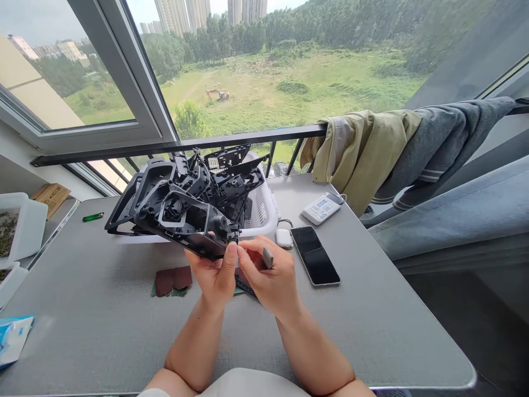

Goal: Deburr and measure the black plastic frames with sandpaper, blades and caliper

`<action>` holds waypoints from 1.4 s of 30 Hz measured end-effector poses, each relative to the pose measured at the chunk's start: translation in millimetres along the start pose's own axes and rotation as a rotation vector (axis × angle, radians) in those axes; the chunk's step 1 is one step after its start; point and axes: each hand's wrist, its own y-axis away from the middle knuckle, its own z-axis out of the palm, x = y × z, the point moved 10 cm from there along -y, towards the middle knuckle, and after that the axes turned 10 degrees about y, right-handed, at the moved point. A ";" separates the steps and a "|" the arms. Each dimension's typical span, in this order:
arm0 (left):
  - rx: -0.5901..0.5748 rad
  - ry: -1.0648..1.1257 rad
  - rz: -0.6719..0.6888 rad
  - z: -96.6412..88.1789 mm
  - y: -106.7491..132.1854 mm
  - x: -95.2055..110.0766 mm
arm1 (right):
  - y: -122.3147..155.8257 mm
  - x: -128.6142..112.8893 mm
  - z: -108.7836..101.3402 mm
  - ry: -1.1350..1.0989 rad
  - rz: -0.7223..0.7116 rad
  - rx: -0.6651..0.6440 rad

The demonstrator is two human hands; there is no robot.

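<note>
My left hand (215, 278) is closed around the near end of a long black plastic trim part (185, 215), its thumb pressed on top. The part is held tilted in front of the basket, and its outline partly merges with the pieces behind. My right hand (270, 273) is closed, with thumb and forefinger at the right end of the trim part, close to my left thumb. A slim tool with a flat grey end (268, 257) sticks out between the right hand's fingers. The tool's other end is hidden.
A white plastic basket (270, 218) heaped with black plastic parts stands by the window railing. Brown sandpaper pieces (173, 279) lie left of my hands. To the right are a phone (316, 255), a white earbud case (284, 238) and a white packet (321, 208). A green lighter (93, 217) lies far left.
</note>
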 end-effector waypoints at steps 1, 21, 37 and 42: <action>-0.006 -0.003 -0.005 0.7 0.6 -0.5 | 0.6 0.9 0.0 -0.004 0.016 0.011; 0.047 0.435 -0.480 5.0 -12.5 -36.3 | -7.7 51.0 -6.1 -0.134 0.361 -0.089; -0.051 0.312 -0.651 10.1 -7.3 -47.5 | -7.7 39.0 21.8 -0.166 0.249 -0.429; -0.077 0.297 -0.616 11.5 -7.8 -47.4 | -2.5 39.4 28.9 -0.175 0.281 -0.486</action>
